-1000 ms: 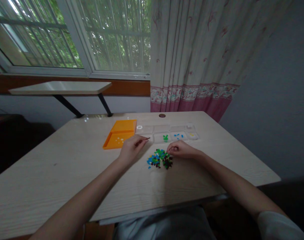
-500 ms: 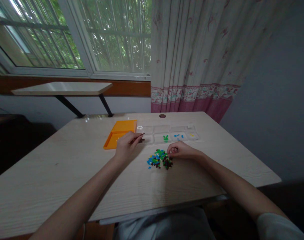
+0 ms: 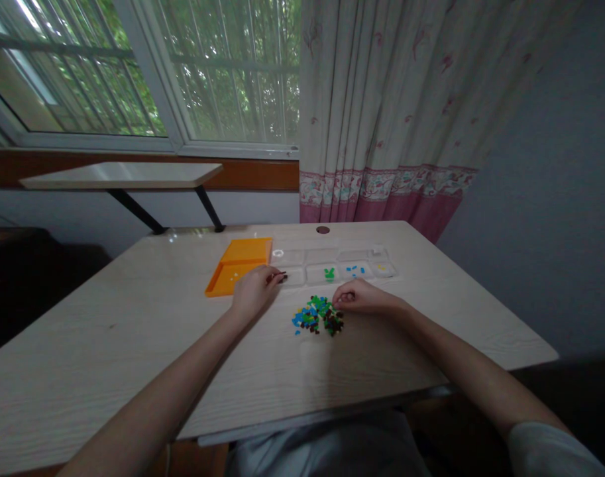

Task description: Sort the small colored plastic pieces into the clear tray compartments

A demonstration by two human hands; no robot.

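My left hand [image 3: 255,290] is at the left end of a clear compartment tray [image 3: 322,274], with thumb and fingers pinched. A small dark piece [image 3: 283,274] shows at the fingertips, and I cannot tell whether it is one piece or several. Curled and closed, my right hand [image 3: 360,296] rests at the right edge of a pile of tiny pieces [image 3: 318,315] in blue, green, yellow and dark brown. Whatever is between its fingers is hidden. Inside the tray's front row lie green pieces [image 3: 329,273], blue pieces [image 3: 354,270] and a few yellow pieces [image 3: 381,267].
An opened orange case [image 3: 245,250] with small white bits in it stands left of the tray, partly behind my left hand. A white ring [image 3: 277,253] lies at the tray's back left. A raised shelf [image 3: 128,173], window and curtain [image 3: 382,119] border the wooden table [image 3: 148,331].
My left hand has lowered slightly and turned at the tray's left end, and the dark piece at its fingertips sits lower. The right hand has barely moved.
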